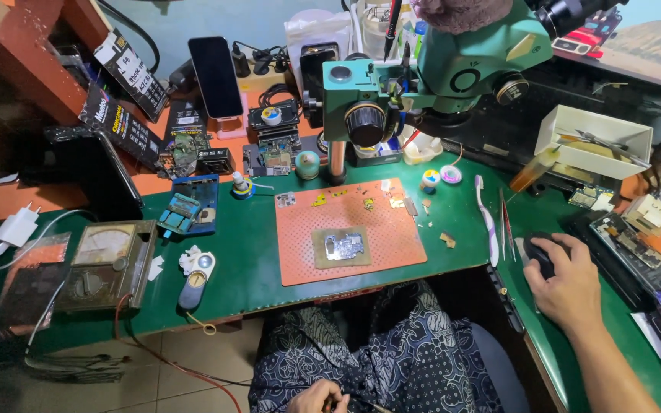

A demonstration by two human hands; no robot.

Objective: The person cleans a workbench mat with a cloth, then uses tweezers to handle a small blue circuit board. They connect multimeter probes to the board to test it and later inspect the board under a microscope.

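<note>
The right hand point(568, 287) lies curled over a black computer mouse point(538, 254), palm down for steering, tweezers point(505, 222) just to its left, while the left hand point(317, 398) rests in the lap pinching a thin tool point(365, 404), parked clear of the circuit board point(343, 246).

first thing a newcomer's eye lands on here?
Probably the big green microscope looming over the back of the bench, then the orange work mat at centre with a small circuit board on it. At right, the right hand rests on a black mouse.
</note>
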